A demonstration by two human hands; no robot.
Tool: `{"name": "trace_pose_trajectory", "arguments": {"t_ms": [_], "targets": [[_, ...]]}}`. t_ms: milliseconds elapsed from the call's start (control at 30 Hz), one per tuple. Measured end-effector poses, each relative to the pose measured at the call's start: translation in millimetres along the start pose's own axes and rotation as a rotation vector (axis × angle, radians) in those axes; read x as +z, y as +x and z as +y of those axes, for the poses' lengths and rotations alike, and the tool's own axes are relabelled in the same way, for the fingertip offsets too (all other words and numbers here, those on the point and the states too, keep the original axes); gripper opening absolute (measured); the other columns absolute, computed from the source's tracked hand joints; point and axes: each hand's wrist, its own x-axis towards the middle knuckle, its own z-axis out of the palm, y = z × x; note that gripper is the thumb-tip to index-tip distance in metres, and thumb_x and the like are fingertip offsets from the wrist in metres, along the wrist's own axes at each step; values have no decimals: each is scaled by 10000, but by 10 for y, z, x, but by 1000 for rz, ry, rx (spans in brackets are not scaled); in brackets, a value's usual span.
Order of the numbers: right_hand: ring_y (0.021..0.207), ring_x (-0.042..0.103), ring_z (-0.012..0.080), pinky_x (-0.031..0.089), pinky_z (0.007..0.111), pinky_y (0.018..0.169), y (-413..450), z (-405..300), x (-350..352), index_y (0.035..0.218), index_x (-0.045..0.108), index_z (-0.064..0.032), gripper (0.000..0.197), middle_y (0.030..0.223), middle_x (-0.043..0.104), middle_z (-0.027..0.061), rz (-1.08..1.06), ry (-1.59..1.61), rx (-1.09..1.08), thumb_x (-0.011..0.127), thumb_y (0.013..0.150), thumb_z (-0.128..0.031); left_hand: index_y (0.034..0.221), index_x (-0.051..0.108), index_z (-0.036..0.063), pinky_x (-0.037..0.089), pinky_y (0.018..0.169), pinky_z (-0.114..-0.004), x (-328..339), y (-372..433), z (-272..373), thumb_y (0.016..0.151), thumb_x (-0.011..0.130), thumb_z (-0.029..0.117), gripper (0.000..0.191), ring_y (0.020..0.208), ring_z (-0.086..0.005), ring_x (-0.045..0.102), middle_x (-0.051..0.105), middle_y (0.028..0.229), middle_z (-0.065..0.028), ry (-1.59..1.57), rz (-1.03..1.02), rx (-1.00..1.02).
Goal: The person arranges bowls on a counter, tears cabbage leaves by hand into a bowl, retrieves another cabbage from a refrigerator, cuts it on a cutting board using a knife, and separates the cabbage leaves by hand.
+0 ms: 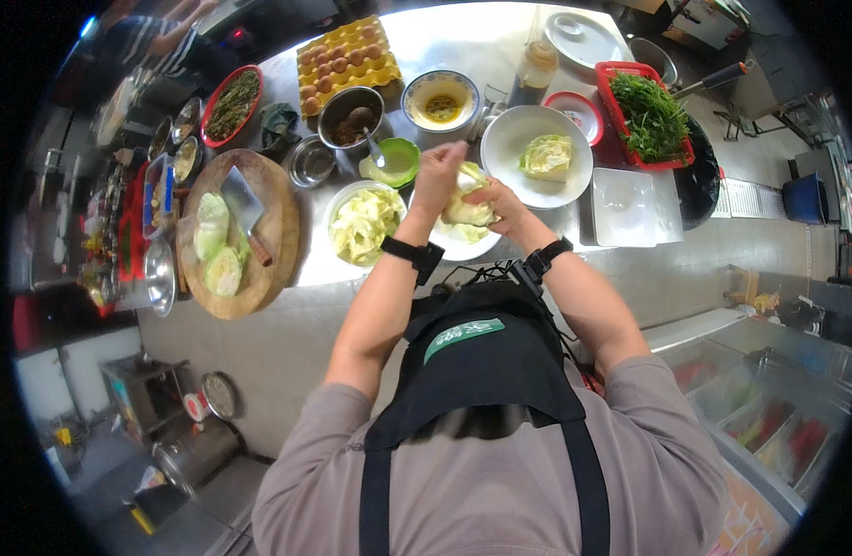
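My right hand (513,212) holds a piece of cabbage (471,205) from its right side, above a white plate (448,244). Against the upper left of that piece, my left hand (438,179) is closed on it, with the fingertips blurred and partly hidden. Pale leaf pieces (471,233) lie on the plate below. A white bowl (334,208) just to the left is full of torn cabbage leaves (365,226). Another cabbage chunk (545,158) sits in a large white bowl (501,170) to the right.
Far left, a round wooden chopping board (280,208) carries a cleaver (242,198) and cut cabbage (212,226). Behind stand a yellow egg tray (384,62), a metal pot (349,118) and a patterned bowl (440,101). Greens fill a red basket (607,104) at right, beside a white tray (624,208).
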Motion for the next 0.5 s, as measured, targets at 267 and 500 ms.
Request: {"name": "trace_pose_trajectory", "arguments": {"t_ms": [267,500], "targets": [[886,669,175,564,303,795,-314,-181,-341,1133,565,-5,317,1010,653,95,-16,-143,-61,650,828,-23,856,523,80,445,505,-334,-168,18,-194,970,508,386,327,519,-223,528,529,627,-72,-883,227,-335],[836,655,139,546,281,743,-388,-241,-170,1124,580,27,339,995,671,90,297,-500,-133,723,832,-73,796,536,75,408,513,-317,-312,-138,-199,981,524,440,409,537,-163,485,484,625,-32,-448,404,-497]]}}
